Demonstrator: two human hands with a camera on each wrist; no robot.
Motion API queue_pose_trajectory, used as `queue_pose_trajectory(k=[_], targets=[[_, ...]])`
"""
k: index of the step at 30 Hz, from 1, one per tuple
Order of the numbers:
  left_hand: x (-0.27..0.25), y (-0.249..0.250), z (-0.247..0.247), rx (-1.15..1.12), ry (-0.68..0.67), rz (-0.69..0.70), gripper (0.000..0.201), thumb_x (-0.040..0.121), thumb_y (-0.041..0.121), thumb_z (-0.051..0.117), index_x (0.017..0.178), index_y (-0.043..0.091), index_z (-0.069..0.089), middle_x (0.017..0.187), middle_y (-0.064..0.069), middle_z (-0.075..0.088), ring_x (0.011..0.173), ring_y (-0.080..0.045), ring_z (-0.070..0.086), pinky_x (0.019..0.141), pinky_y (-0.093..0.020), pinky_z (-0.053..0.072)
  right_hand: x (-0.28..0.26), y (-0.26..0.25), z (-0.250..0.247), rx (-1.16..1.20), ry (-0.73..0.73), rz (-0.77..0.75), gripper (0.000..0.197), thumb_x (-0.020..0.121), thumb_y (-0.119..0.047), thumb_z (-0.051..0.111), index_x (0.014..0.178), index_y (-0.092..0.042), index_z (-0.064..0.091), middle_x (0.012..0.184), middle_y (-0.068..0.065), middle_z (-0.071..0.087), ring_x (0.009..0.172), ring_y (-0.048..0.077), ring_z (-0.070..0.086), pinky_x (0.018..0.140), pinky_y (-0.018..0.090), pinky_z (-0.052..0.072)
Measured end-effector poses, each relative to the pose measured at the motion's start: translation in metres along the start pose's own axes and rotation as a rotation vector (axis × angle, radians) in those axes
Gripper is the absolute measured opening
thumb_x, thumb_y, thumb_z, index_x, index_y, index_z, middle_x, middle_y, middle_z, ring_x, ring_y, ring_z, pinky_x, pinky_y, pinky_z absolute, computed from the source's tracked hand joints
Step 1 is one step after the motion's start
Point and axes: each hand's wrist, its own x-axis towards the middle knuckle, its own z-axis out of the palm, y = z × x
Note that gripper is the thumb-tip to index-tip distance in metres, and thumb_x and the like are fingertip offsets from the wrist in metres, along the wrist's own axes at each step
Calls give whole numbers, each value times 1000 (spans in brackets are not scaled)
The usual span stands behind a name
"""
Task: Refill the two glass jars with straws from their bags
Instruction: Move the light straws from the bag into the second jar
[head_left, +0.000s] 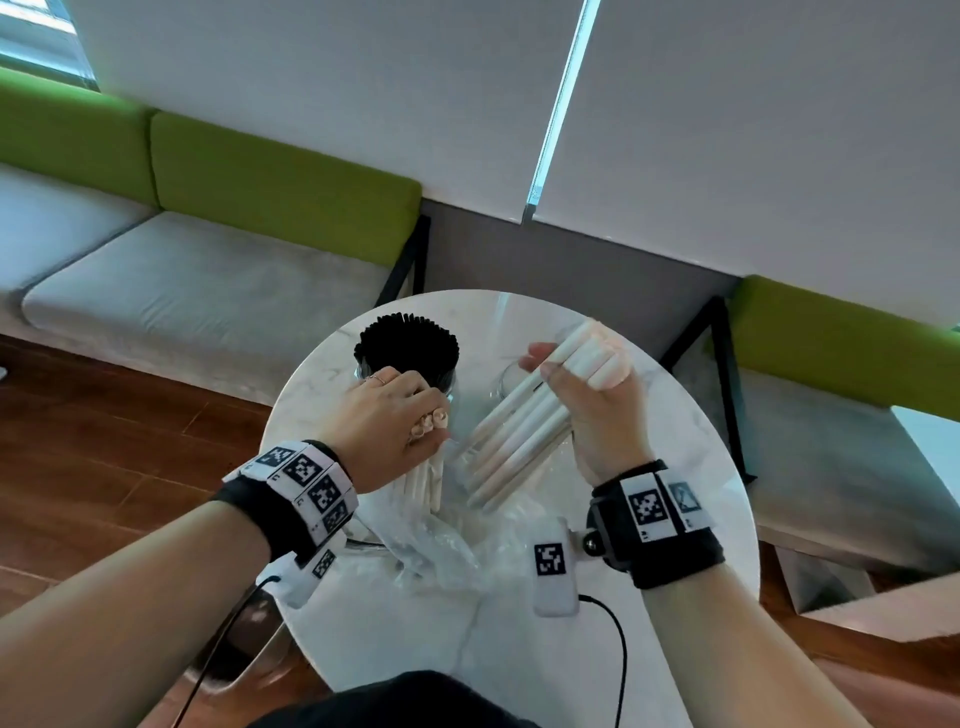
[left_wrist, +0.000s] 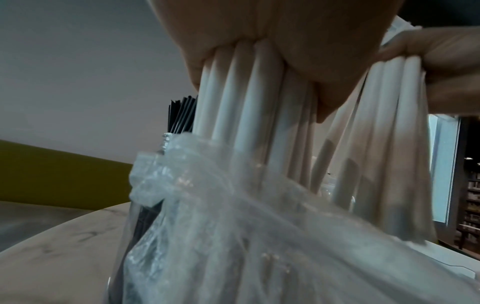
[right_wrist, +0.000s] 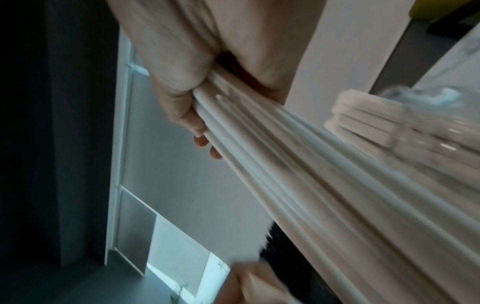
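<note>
- Right hand (head_left: 587, 400) fisted round a white straw bundle (head_left: 524, 421), upper ends jutting past the fingers, lower ends aimed at the bag (head_left: 447, 545).
- Left hand (head_left: 389, 415) gripping more white straws (head_left: 423, 480) in the bag.
- Better: tilt bundle upright, lower ends-first into empty jar (head_left: 511, 382), beside the black-straw jar (head_left: 408, 345).

Left hand (head_left: 387, 415) is knuckles-up, fingers curled down around a bunch of white straws (head_left: 423, 480). Right hand (head_left: 587, 410) is raised a bit higher, fisted around its own tilted white straw bundle (head_left: 519, 441). Both forearms reach forward, marker bands strapped on the wrists.
</note>
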Motion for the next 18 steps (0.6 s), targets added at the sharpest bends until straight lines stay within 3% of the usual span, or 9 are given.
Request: queue_pose_trajectory(k=[2,4,6,8,10,14,18], targets=[[-1,2,-4,41,-5,6,17,81,51,55,90,37,62,88,18,60,80,-8,59,54,-10,12,14,-25,-10,63,61,-62,24,84,11,57,102,-5,57,95,11,73,92,32,70,88,49,54],[-1,4,-5,52,1,18,17,77,49,65,88,37,63,87,18,60,78,-8,60,55,-4,7,27,-47,-20,134,144,-124,32,84,10,59,113,1,50,97,9,73,93,30,70,84,45,56],[-1,4,-4,31,18,2,17,78,49,63,90,37,63,88,17,61,81,-9,60,55,-9,12,39,-64,-28,157,214,-190,41,83,7,61,122,11,46,97,8,74,92,26,71,77,37,56],[0,3,0,18,29,-14,20,82,52,53,93,37,63,90,17,61,83,-10,59,63,-15,22,48,-67,-30,133,259,-230,47,82,6,62,125,13,44,96,9,73,90,24,71,74,32,56],[0,1,4,-3,29,-16,29,82,53,41,94,36,62,91,15,60,83,-12,58,68,-18,26,56,-55,-27,97,277,-212,43,82,7,63,121,8,47,95,10,73,87,23,71,75,32,57],[1,-2,11,-21,46,-6,32,82,53,40,95,34,62,93,12,60,83,-15,57,69,-20,29,69,-4,-18,88,262,-105,35,81,5,66,108,-12,50,90,6,74,90,27,70,85,42,56],[2,-4,15,-58,34,0,33,83,53,39,97,32,61,96,10,60,86,-18,56,74,-25,41,72,38,-7,-14,199,12,31,78,0,72,104,-10,59,91,2,74,78,11,67,71,28,52]])
